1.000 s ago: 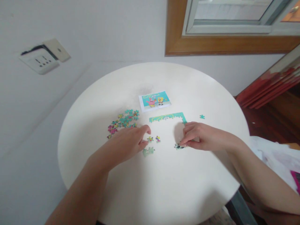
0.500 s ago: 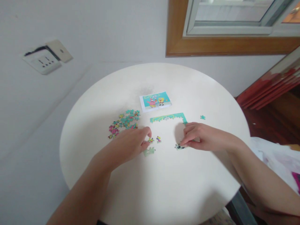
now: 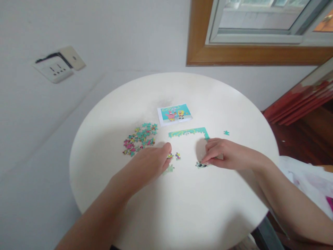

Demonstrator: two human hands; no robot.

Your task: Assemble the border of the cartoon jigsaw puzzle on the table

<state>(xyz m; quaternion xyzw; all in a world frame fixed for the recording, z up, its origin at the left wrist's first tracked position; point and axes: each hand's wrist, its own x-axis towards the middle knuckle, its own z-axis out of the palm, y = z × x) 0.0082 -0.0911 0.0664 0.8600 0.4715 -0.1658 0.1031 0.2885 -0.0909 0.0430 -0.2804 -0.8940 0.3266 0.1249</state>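
My left hand [image 3: 156, 158] has its thumb and fingers pressed together at a small yellow puzzle piece [image 3: 170, 156]. Right of it lies a purple and yellow piece [image 3: 178, 156], and below are joined pale green pieces [image 3: 170, 168]. My right hand [image 3: 217, 152] is closed, its fingertips on a black and pale green joined section [image 3: 201, 165]. Behind the hands is a joined teal border strip [image 3: 188, 132], its right corner running down to my right hand. The picture card [image 3: 175, 114] lies farther back. A heap of loose pieces [image 3: 140, 137] sits to the left.
A single teal piece [image 3: 226, 132] lies on the right of the round white table [image 3: 189, 205]. Beyond the table are a wall with a socket [image 3: 56, 68], a wood-framed window [image 3: 241, 55] and a red curtain [image 3: 293, 102]. White plastic [image 3: 304, 177] is at the right.
My left hand's thumb and fingers have come together over the yellow piece. My right hand stays on the black and pale green section. The view has shifted slightly.
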